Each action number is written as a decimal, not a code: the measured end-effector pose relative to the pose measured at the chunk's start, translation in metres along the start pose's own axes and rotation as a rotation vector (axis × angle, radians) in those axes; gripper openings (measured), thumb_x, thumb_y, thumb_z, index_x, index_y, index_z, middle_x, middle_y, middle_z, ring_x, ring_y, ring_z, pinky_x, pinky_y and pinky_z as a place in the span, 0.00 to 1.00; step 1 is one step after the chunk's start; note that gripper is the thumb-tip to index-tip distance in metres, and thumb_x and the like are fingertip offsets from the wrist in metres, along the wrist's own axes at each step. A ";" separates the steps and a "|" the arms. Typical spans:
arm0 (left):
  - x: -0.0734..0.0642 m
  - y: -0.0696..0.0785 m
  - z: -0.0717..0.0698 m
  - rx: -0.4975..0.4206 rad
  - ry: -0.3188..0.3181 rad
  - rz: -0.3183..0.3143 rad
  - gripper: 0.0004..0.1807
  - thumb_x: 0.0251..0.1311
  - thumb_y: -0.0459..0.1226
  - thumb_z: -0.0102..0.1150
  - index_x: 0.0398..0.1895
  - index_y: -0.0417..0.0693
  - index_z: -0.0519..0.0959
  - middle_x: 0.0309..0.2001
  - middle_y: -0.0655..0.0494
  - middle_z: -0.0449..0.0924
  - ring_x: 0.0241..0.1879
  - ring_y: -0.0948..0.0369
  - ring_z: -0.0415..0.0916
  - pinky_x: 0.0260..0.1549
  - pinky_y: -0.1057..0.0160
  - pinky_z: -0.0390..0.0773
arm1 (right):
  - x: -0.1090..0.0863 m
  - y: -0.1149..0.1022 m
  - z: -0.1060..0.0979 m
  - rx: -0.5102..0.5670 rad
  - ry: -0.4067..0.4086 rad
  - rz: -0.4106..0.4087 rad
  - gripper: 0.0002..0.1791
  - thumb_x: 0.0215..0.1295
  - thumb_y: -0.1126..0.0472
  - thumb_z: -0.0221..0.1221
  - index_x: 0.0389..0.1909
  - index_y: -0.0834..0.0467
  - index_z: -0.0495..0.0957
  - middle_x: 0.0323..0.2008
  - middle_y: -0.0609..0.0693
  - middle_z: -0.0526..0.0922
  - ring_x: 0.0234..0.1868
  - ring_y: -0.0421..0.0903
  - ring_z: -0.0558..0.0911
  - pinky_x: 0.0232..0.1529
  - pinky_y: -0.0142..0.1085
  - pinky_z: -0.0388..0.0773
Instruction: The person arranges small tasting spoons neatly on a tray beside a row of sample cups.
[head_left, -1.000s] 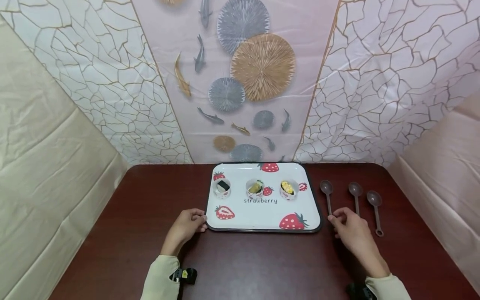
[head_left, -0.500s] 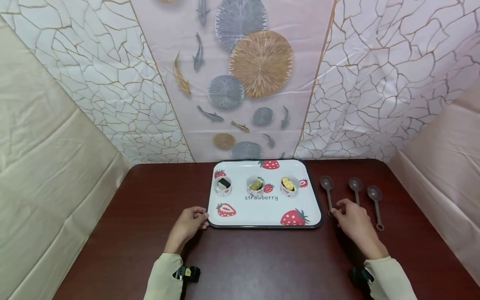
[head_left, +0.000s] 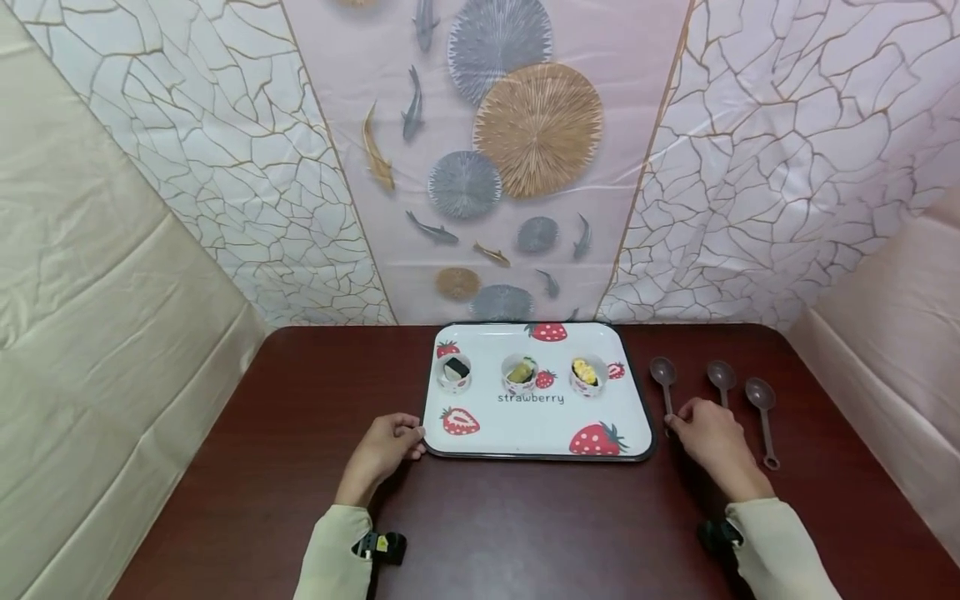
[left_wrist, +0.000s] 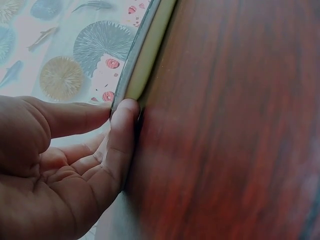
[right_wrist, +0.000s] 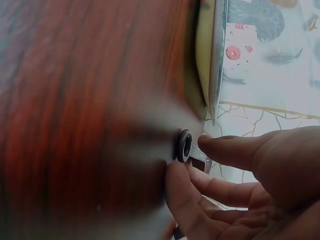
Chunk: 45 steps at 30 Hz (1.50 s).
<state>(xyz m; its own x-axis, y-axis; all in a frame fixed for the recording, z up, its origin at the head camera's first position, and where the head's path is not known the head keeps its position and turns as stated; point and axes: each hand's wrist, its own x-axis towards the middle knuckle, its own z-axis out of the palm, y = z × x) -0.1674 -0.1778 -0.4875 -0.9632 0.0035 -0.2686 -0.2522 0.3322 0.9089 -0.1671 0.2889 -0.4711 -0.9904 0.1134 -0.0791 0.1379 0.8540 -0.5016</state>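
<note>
Tabletop in dark reddish wood stands before patterned cloth, left grip pinching a tray, right grip a spoon.

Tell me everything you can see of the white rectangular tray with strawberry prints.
The white rectangular tray has rounded corners, a thin dark rim and a smooth, slightly glossy surface; whether it is enamel or plastic cannot be told. Red strawberry prints and the dark printed word "strawberry" decorate it. It rests on the dark red-brown table, near the far edge, and bears three small round white cups in a row. The person's bare left hand pinches its left edge near the close corner.
</note>
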 end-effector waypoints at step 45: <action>0.003 -0.001 -0.005 0.003 -0.041 0.009 0.13 0.74 0.28 0.59 0.55 0.26 0.78 0.31 0.45 0.83 0.27 0.61 0.82 0.32 0.62 0.88 | -0.013 -0.020 -0.002 0.594 -0.045 -0.002 0.23 0.82 0.59 0.56 0.60 0.77 0.72 0.33 0.50 0.85 0.24 0.40 0.80 0.27 0.36 0.86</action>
<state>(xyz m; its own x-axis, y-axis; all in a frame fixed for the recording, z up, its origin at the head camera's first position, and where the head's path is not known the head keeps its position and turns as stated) -0.1709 -0.1827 -0.4875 -0.9609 0.0447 -0.2733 -0.2434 0.3345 0.9104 -0.1570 0.2712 -0.4581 -0.9910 0.0798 -0.1074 0.1312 0.4228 -0.8967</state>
